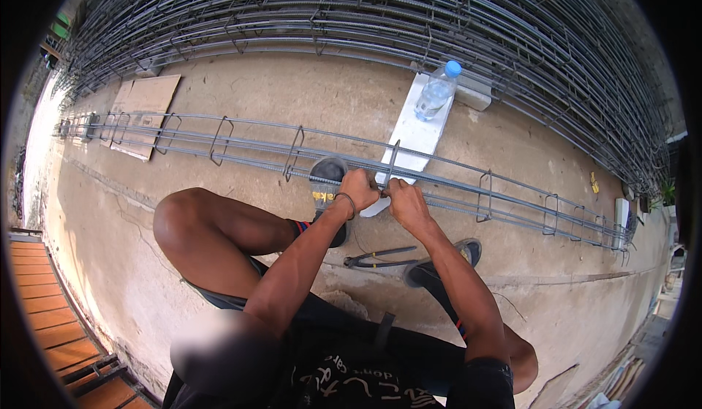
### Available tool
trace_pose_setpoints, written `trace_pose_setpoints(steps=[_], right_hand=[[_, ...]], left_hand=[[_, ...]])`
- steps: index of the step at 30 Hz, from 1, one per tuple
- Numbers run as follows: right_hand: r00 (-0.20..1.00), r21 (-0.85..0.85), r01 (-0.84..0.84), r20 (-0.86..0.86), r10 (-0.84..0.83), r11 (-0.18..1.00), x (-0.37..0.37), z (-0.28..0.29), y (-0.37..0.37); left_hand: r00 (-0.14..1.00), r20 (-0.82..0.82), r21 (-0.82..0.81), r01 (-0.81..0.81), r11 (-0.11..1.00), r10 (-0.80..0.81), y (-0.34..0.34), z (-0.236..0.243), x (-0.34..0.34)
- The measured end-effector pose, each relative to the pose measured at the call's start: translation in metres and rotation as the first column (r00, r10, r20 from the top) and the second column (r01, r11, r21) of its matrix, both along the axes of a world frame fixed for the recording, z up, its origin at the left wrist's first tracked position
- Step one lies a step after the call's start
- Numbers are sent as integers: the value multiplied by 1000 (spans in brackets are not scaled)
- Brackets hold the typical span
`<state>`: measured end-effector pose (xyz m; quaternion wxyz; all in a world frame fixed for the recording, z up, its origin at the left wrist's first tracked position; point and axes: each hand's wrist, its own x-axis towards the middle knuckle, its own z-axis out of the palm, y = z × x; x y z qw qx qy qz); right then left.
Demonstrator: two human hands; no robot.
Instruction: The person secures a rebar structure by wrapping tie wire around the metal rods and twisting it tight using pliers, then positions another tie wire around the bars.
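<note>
A long rebar cage (256,159), made of thin steel bars with square stirrups (221,140), runs across in front of me. My left hand (358,191) and my right hand (407,203) meet at its near lower bar, beside the foot of one stirrup (393,162). Both are closed, fingertips pinched close together. Whatever small piece lies between them is hidden by the fingers. On the ground between my feet rest end-cutting pincers (380,257) with dark handles, spread apart.
A white board (414,140) lies under the cage, bearing a clear water bottle (439,91) with a blue cap. Stacked rebar cages (292,14) fill the far side. Flattened cardboard (146,109) lies at left, near an orange slatted surface (55,299). A yellow item (594,183) lies far right.
</note>
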<state>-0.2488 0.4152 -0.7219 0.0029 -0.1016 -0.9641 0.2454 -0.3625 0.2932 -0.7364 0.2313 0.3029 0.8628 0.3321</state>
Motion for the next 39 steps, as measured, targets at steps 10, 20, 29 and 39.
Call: trace_pose_setpoints(steps=[10,20,29,39], right_hand=[[946,-198,200,-218,-242,960,62,-21,-37],[892,169,-345,366,266,923,121,-64,-33],[825,210,-523,367,429,826,121,-89,-37],[716,45,-455,613,335,889,104,40,-15]], left_hand=[[855,70,-220,515,828,-513,58,15,-51],[943,193,-106,296,949,-273,13,0,-28],[939,17,-8,345,939,-345,5,-3,-19],[930,368,42,-30,999,12,11,-6,-28]])
